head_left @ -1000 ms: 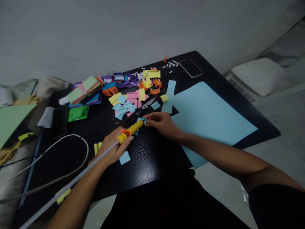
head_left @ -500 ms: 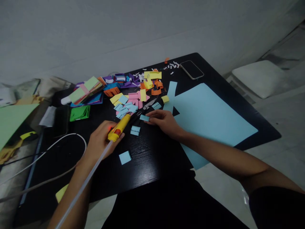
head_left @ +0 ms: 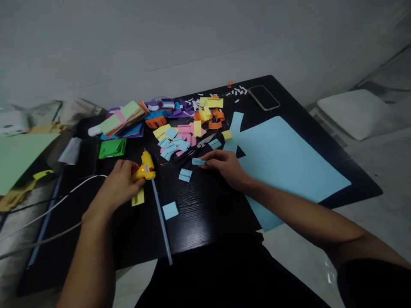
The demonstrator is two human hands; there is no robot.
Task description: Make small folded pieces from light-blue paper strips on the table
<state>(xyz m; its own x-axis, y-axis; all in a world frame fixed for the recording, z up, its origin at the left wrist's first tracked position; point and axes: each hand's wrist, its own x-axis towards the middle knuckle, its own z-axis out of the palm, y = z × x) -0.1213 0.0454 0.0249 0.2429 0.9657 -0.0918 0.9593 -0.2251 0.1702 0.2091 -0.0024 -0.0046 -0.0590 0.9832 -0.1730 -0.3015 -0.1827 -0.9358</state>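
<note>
Swung yellow glue gun (head_left: 147, 164) leftward, away from blue folded piece (head_left: 185, 175) on desk (head_left: 199, 222), now with nozzle towards far side! Gripping it by handle in left hand (head_left: 122, 184), fingers closed round it, with long glue stick (head_left: 160, 216) trailing towards near edge, just beside blue square (head_left: 171, 210); still pinching small blue strip (head_left: 198, 161) between fingertips of right hand (head_left: 231, 167), near scissors (head_left: 205, 141), left of large blue sheet (head_left: 289, 162)

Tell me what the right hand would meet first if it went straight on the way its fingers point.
The right hand, with a small blue paper piece in its grip, would probably meet the black-handled scissors first, though its height is unclear and it might pass over them.
</note>
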